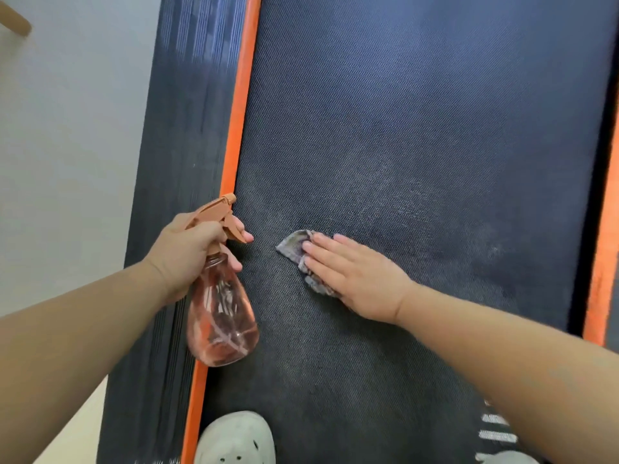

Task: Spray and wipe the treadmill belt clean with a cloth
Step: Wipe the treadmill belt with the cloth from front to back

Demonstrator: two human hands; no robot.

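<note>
So far: belt [402,128] looks damp and streaky beyond the right hand [351,276]; wiping seems about midway.
Left hand [187,249]: curled round spray bottle [221,316], beside the orange strip [239,128].
Cloth [298,252]: bunched on belt, under right fingers.
Right hand: flat, fingers straight, pressing down.
Left to do: probably the far belt.
Writing: none readable.

It looked like a home exercise room: a treadmill [402,128] stood on pale, smooth floor [67,162] left of it.

belt [402,128]: dark grey, fine dotted weave | side strip [239,112]: orange | spray bottle [221,316]: translucent pink | cloth [294,246]: mottled grey
</note>
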